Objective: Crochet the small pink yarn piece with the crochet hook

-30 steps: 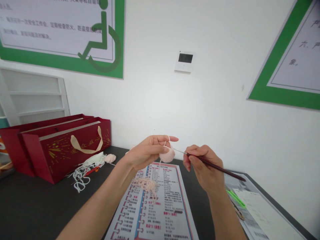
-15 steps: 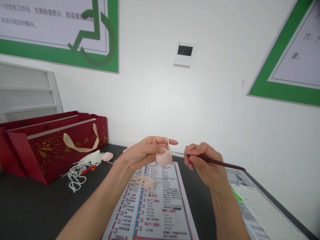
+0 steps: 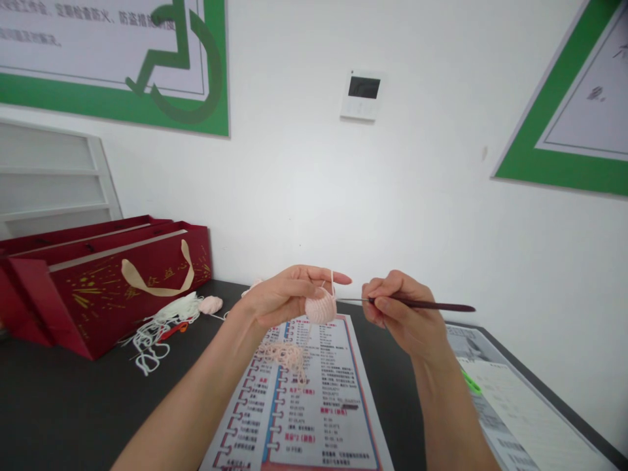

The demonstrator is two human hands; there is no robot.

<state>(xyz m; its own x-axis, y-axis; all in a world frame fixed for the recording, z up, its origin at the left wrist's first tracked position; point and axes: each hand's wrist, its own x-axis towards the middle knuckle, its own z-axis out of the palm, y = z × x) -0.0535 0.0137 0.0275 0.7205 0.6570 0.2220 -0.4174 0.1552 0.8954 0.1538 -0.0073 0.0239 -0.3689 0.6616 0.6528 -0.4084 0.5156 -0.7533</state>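
The small pink crochet piece [image 3: 321, 306] is in the air above the table, in front of the chest, between the two hands. It is round and shaped like a little cup, in pale pink, with fine ribs of stitches on its outside. The left hand [image 3: 282, 297] pinches it between thumb and fingers. The index finger is stretched out straight, and a thin strand of yarn [image 3: 332, 280] goes over it, probably to keep the thread tight. The right hand [image 3: 400, 314] is closed around a dark crochet hook [image 3: 417, 304] like around a pen. The hook lies almost level, and its thin metal tip reaches the edge of the piece. The hands are near each other but do not touch.

Under them, loose pink yarn [image 3: 287, 355] rests on a printed sheet [image 3: 314, 405] with ring binding, which seems placed there so that it can be read during the work. The sheet lies on a dark table [image 3: 73, 405]. On the left stand red gift bags [image 3: 108, 281], with a tangle of white yarn [image 3: 157, 330] and another small pink piece [image 3: 210, 304] beside them. On the right lie papers [image 3: 515, 425] and something green [image 3: 471, 383] that I cannot identify.
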